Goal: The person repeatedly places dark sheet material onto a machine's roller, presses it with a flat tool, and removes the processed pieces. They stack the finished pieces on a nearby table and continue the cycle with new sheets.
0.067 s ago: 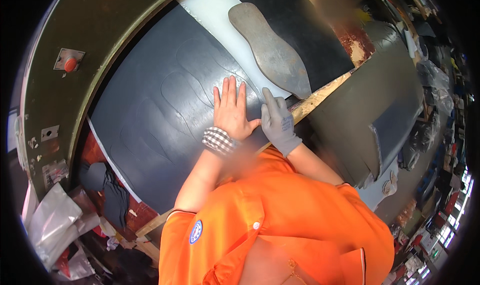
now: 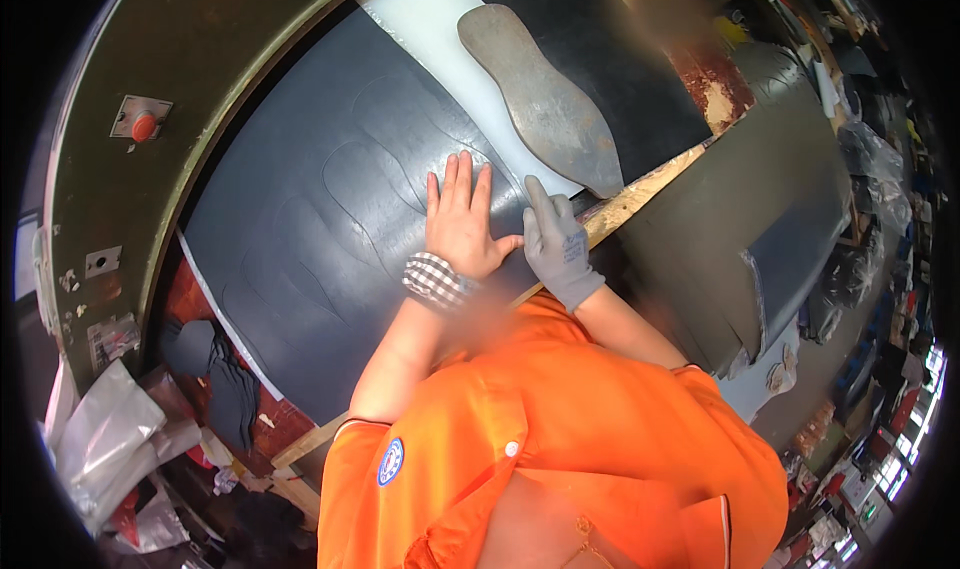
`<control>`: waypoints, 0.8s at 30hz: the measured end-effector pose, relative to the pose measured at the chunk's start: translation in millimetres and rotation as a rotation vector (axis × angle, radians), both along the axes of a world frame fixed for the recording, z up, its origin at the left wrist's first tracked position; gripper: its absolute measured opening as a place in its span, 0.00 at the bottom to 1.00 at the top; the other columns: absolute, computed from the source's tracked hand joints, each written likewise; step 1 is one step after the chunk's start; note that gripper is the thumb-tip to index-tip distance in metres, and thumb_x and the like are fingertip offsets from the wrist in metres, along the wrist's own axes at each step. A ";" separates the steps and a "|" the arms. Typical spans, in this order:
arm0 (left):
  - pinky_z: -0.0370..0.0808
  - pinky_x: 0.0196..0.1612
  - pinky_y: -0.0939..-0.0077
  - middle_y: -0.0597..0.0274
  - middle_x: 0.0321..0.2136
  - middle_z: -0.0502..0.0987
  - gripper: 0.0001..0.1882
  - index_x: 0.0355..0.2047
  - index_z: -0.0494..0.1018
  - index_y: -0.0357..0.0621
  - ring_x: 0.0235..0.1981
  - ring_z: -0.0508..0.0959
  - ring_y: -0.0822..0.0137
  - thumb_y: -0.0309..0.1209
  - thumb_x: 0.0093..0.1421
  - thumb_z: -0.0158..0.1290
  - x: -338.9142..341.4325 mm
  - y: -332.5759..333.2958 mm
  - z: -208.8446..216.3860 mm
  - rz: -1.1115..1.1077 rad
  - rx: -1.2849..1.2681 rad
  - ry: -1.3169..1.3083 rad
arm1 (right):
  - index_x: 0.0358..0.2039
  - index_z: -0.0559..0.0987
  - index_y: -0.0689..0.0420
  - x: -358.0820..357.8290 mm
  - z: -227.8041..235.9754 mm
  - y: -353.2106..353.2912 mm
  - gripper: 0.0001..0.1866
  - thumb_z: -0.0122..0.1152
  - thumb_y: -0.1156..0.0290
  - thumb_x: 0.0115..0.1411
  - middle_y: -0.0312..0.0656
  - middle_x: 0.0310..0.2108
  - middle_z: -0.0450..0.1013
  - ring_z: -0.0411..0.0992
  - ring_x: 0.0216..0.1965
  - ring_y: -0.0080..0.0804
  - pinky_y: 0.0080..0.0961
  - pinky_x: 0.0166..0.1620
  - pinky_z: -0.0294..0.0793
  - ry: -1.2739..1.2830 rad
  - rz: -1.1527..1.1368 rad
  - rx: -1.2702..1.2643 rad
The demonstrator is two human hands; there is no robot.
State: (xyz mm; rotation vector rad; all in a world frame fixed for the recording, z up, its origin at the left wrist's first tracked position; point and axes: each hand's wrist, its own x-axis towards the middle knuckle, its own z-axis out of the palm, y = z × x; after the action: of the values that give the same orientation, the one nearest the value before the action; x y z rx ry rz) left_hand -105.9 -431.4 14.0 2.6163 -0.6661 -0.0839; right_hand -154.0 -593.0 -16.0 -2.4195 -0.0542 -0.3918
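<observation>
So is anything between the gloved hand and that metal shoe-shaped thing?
Nothing visible. The gloved right hand rests at the dark sheet's edge, fingertips just below the grey sole-shaped metal die, with only bare white board between. The bare left hand lies flat beside it.

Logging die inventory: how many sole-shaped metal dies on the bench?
1. The die lies on the white board, beyond the gloved right hand. The left hand lies flat on the dark sheet. Others may be hidden off-frame.
</observation>
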 end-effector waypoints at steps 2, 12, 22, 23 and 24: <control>0.50 0.72 0.46 0.42 0.67 0.60 0.47 0.63 0.66 0.39 0.71 0.58 0.48 0.40 0.44 0.71 5.9 10.1 15.0 -0.002 -0.051 0.044 | 0.63 0.69 0.58 0.2 -2.6 -3.2 0.28 0.59 0.75 0.61 0.48 0.28 0.72 0.74 0.26 0.46 0.38 0.30 0.74 -0.084 0.036 0.058; 0.77 0.52 0.70 0.50 0.44 0.82 0.20 0.51 0.75 0.29 0.46 0.82 0.60 0.20 0.58 0.60 -44.7 124.4 112.0 0.507 -0.436 -0.517 | 0.61 0.71 0.63 -3.9 -10.2 -11.6 0.25 0.57 0.82 0.62 0.51 0.29 0.77 0.78 0.28 0.43 0.33 0.33 0.76 -0.083 0.180 0.105; 0.67 0.62 0.50 0.46 0.57 0.73 0.39 0.57 0.70 0.38 0.59 0.72 0.47 0.42 0.48 0.70 -71.4 76.0 17.9 0.231 0.016 -0.166 | 0.56 0.76 0.65 -14.4 -9.5 -14.5 0.19 0.56 0.81 0.64 0.55 0.33 0.79 0.79 0.29 0.42 0.31 0.33 0.76 -0.083 0.165 0.142; 0.72 0.58 0.55 0.49 0.51 0.78 0.34 0.54 0.72 0.37 0.53 0.78 0.49 0.37 0.49 0.70 -66.9 84.9 30.1 0.223 -0.100 -0.202 | 0.56 0.76 0.66 -16.4 -8.3 -16.4 0.19 0.56 0.81 0.64 0.55 0.34 0.79 0.79 0.29 0.42 0.31 0.33 0.76 -0.087 0.169 0.142; 0.75 0.53 0.61 0.50 0.47 0.80 0.29 0.50 0.74 0.36 0.48 0.80 0.52 0.32 0.49 0.69 -62.9 105.8 50.4 0.469 -0.231 -0.197 | 0.55 0.77 0.67 -18.1 -6.3 -17.2 0.18 0.56 0.81 0.64 0.55 0.36 0.79 0.79 0.28 0.41 0.30 0.31 0.76 -0.141 0.178 0.108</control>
State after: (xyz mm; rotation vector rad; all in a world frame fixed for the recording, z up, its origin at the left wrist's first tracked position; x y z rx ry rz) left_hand -168.7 -325.6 64.4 2.4995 -0.0984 0.3730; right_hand -172.1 -610.2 -22.3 -2.2563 -0.3009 -0.4700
